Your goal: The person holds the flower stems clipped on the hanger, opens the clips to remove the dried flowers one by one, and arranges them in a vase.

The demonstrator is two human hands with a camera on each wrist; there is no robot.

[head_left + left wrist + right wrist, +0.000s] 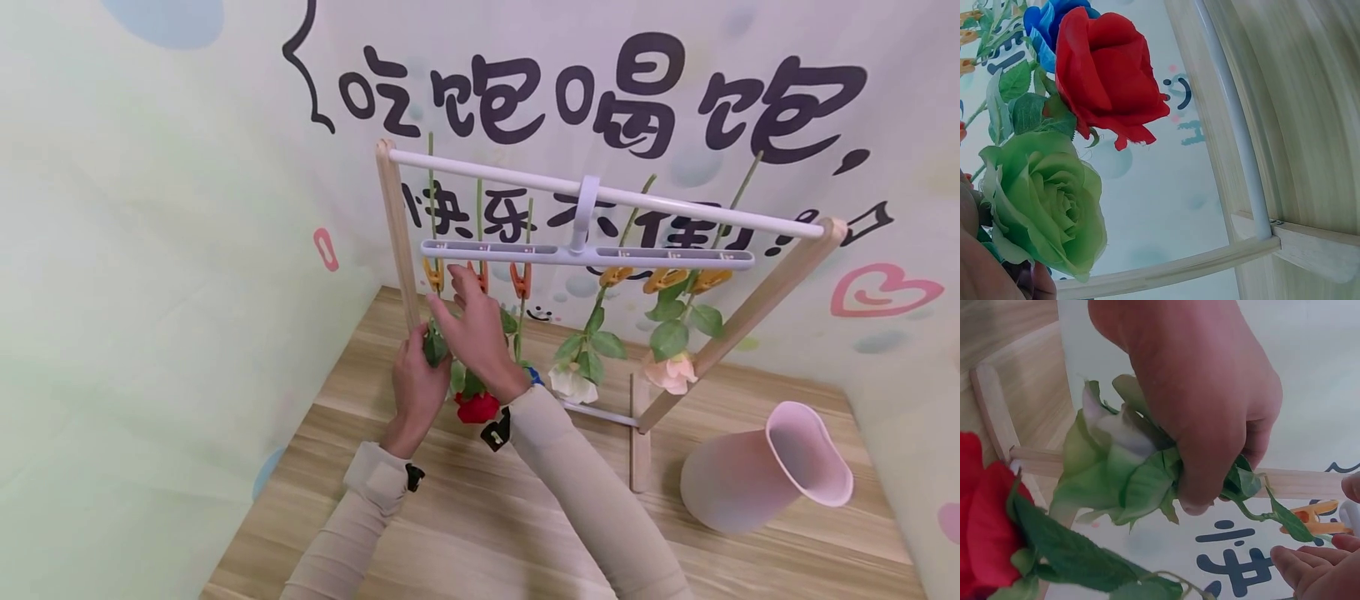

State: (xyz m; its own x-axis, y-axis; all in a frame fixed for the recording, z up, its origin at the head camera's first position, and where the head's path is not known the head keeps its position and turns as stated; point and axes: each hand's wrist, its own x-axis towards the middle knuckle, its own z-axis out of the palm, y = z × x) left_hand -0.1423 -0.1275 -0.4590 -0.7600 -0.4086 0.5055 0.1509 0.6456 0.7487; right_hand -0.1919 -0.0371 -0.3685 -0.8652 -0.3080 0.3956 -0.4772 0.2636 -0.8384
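Note:
My left hand [420, 379] pinches a green rose [1060, 206] just behind its bloom, with the flower hanging head down. Its stem runs up through a yellow clip [433, 275] at the left end of a pale hanger bar [570, 252]. My right hand [480, 333] is raised beside that clip, thumb and fingers apart; in the right wrist view no grip on the clip [1310, 515] shows. A red rose [1107, 75] hangs close by, and behind it a blue rose [1054, 28]. The right forearm partly covers the blue rose in the head view.
A wooden frame with a white top rod [495, 173] carries the hanger. A white rose [573, 383] and a pink rose [671, 372] hang at its right. A pink vase [731, 479] stands on the wooden table [465, 533] at the right.

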